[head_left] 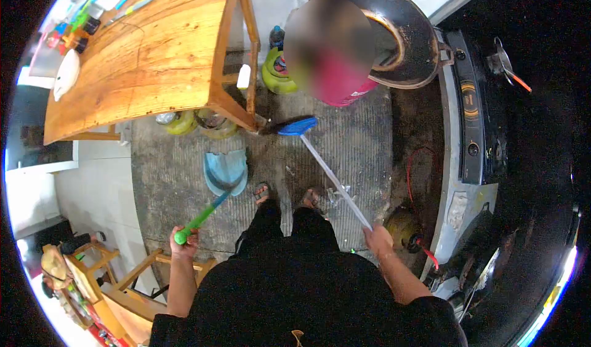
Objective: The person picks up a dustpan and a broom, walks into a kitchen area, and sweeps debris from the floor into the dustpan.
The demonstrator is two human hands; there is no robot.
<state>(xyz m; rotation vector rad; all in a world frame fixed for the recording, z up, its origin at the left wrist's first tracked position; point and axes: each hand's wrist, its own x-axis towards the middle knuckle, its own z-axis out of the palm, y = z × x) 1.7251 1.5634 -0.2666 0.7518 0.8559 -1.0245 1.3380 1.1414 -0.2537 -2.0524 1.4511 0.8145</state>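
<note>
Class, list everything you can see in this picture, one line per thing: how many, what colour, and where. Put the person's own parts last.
Table: one, orange-brown wood, upper left
White oval item: one, table's left edge
Small items on table: several, mixed colours, too small to count
Bottle: one, blue, beyond table
Rounded container: one, lime green, below bottle
Pink object: one, partly blurred, top centre
Large pan: one, dark, upper right
Stove: one, black, right
Dustpan: one, light blue, green handle, left hand
Broom: one, blue head, pale handle, right hand
Floor: grey, ridged
Left hand, right hand: gripping
Feet: two
</note>
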